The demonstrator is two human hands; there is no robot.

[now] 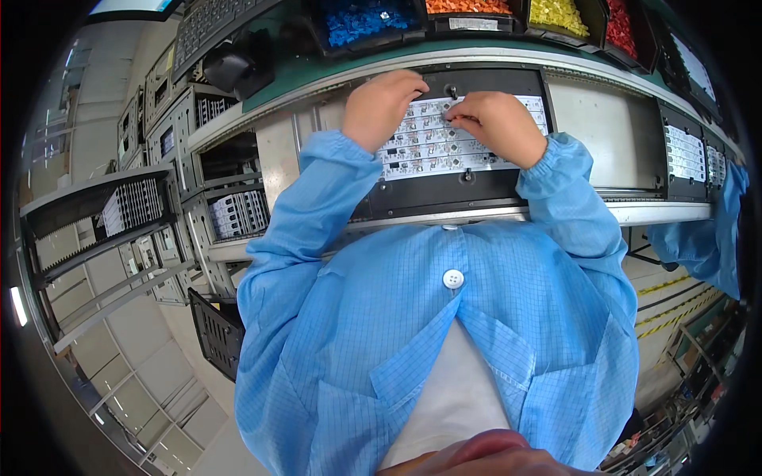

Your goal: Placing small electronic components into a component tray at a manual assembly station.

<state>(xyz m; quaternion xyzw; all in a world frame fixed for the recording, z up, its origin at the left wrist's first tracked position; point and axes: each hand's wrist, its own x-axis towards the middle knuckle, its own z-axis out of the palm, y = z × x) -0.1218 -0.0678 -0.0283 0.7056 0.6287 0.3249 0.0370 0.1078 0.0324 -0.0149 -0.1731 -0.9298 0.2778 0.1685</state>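
Note:
A white circuit board panel (444, 149), split into several long strips with small dark components, lies in a black carrier frame (421, 198) in front of me. My left hand (384, 107) is at the panel's upper left corner, its fingers curled together with the tips over the frame's edge. Anything between those fingertips is hidden. Over the upper middle of the panel, my right hand (502, 125) is closed in a pinch close to the strips. Something tiny and dark seems to be at its fingertips, too small to name. Black knobs (467, 177) stand on the frame.
Beyond the rail stand black bins of blue pieces (365, 24), orange pieces (468, 6), yellow pieces (559, 16) and red pieces (621, 28). Another carrier with boards (684, 155) sits on the line at right, near a blue sleeve (702, 246). Racks (131, 208) hold boards at left.

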